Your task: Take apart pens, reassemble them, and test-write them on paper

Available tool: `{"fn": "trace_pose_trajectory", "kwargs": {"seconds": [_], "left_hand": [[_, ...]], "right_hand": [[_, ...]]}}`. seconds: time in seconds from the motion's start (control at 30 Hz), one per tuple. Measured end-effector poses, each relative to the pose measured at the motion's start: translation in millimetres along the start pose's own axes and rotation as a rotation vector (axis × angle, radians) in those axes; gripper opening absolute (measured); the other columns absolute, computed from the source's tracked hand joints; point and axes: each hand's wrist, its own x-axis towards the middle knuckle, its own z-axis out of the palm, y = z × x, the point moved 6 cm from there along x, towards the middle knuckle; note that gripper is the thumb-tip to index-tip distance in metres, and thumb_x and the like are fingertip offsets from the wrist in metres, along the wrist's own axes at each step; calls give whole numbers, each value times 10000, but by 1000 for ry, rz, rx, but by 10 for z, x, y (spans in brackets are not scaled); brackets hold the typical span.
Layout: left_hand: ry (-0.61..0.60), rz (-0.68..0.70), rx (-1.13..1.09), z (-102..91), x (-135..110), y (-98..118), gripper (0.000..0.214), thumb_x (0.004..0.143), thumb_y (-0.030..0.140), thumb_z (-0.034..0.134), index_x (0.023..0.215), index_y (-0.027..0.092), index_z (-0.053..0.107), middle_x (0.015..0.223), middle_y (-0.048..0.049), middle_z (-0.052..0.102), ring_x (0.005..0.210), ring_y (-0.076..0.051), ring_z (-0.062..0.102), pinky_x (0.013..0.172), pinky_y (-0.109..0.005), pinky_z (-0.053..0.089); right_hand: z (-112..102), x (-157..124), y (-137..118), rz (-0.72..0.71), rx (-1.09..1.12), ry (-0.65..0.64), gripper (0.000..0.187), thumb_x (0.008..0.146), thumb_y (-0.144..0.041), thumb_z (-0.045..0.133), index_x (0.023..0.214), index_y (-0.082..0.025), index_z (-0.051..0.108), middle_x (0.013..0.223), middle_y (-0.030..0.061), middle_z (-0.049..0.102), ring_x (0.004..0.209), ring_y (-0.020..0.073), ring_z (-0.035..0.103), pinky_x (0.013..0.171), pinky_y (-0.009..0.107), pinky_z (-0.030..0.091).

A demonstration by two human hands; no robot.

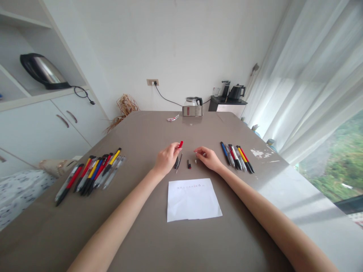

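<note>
My left hand (166, 158) is closed around a red pen part (180, 144) whose tip sticks out past the fingers, just above the brown table (141, 234). Under it lie a dark pen piece (176, 163) and a thin refill (179, 161). My right hand (208, 157) pinches something small I cannot make out. Between the hands a short black and red piece (188, 164) rests on the table. A white sheet of paper (193, 199) with small colour marks along its top lies close in front of both hands.
A row of several pens (90, 174) lies at the left, and a smaller row of pens (237, 155) at the right. A glass kettle on a metal base (193, 106) and a small wrapper (172, 118) stand at the far edge. White marks (261, 153) spot the table's right side.
</note>
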Motion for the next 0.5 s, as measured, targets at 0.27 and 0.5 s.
{"fn": "trace_pose_trajectory", "kwargs": {"seconds": [0.27, 0.5], "left_hand": [[32, 252, 50, -12, -63, 55, 193, 859, 218, 371, 1030, 178, 452, 1064, -61, 596, 1008, -131, 539, 849, -278, 441], [-10, 247, 73, 1, -66, 94, 189, 857, 209, 359, 1015, 183, 460, 1074, -67, 592, 1023, -142, 531, 833, -296, 446]], "right_hand": [[-13, -2, 2, 2, 15, 15, 199, 768, -267, 466, 915, -181, 569, 763, 29, 613, 688, 141, 550, 650, 270, 423], [-13, -5, -8, 4, 19, 7, 198, 765, -265, 470, 912, -181, 574, 766, 30, 624, 686, 141, 557, 659, 274, 429]]}}
